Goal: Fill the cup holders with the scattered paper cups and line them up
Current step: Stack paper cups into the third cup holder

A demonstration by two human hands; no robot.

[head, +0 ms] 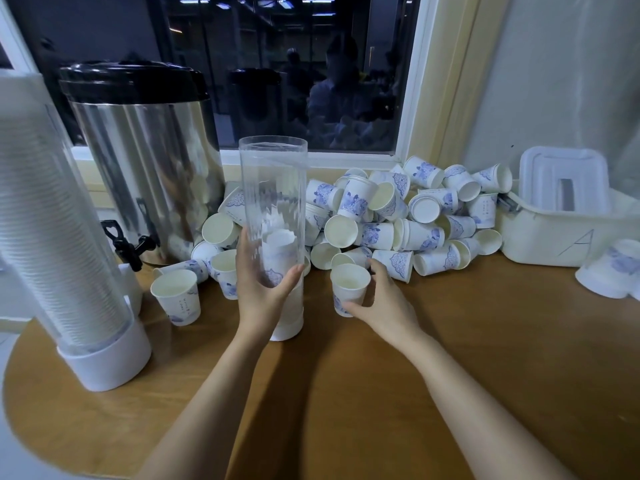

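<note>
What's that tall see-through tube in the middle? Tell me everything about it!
The tube is a tall, clear plastic cylinder with an open top and a white base. It stands upright on the wooden table, in front of the cup pile. It is mostly empty: only a short stack of cups sits low inside. The left hand grips its lower part.

The wooden table (346, 393) bears a steel urn (149, 161) back left; a full cup holder (52, 220) at its left edge; a clear cup holder (273, 188) upright in the middle, an upright paper cup (348, 289) just right of it; a heap of paper cups (398, 216) behind; a white tub (540, 240) marked A at right.
</note>
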